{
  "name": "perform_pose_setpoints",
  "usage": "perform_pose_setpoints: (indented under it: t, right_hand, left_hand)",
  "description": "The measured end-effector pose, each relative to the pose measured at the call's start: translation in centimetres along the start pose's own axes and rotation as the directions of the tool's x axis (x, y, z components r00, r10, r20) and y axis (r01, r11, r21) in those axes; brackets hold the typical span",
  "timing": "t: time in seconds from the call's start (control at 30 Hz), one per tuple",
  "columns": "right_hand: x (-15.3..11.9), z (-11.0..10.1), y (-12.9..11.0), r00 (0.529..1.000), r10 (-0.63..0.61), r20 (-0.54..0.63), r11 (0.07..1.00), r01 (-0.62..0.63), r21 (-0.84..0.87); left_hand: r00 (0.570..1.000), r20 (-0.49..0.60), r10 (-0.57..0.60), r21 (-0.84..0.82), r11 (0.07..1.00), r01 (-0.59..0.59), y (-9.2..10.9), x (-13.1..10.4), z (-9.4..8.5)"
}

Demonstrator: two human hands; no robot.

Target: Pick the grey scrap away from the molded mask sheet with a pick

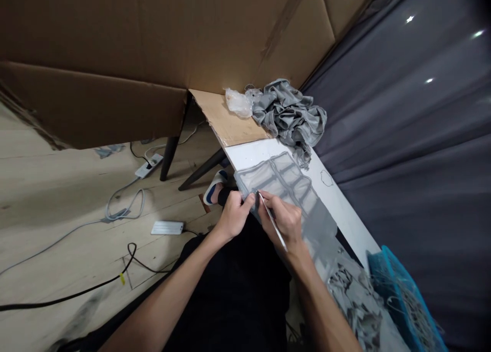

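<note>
A grey fabric piece with pale rectangular panels [286,174] lies over the white board [255,155] and hangs down towards my lap. At its near left edge, my left hand [236,214] pinches the grey fabric between thumb and fingers. Close beside it on the right, my right hand [283,220] is closed around a thin white stick-like tool [273,221], whose upper end meets the fabric between my hands. The tool's tip is too small to make out.
Crumpled grey cloth [289,114] and a clear plastic bag [240,103] lie by the large cardboard box [164,29]. A blue basket [406,295] stands at lower right, beside a dark curtain [429,137]. A power strip [149,166] and cables lie on the floor.
</note>
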State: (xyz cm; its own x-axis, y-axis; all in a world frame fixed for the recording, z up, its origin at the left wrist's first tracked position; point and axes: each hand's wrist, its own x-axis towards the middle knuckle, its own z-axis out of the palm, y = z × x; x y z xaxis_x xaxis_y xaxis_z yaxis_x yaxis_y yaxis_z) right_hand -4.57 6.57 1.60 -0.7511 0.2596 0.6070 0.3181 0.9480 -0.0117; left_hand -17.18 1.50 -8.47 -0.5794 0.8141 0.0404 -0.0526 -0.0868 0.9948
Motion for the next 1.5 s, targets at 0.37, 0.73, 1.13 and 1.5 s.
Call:
perform_pose_setpoints:
  t: [0.37, 0.73, 1.13, 1.5]
  right_hand:
    - [-0.5, 0.0, 0.8, 0.962, 0.271, 0.031, 0.913, -0.267, 0.307]
    - [-0.9, -0.9, 0.8, 0.963, 0.248, 0.107, 0.879, -0.270, 0.392]
    - [-0.2, -1.2, 0.4, 0.991, 0.008, 0.132, 0.991, -0.026, 0.134]
    - [-0.4, -0.1, 0.6, 0.952, 0.304, 0.034, 0.925, -0.303, 0.227]
  left_hand:
    - [0.999, -0.010, 0.038, -0.018, 0.999, -0.038, -0.2, 0.1, 0.1]
    - [0.999, -0.031, 0.020, -0.047, 0.999, -0.021, -1.0, 0.1, 0.2]
    - [0.998, -0.034, 0.045, -0.040, 0.998, -0.046, -0.8, 0.1, 0.2]
    - [0.999, -0.042, 0.012, -0.057, 0.998, -0.014, -1.0, 0.1, 0.2]
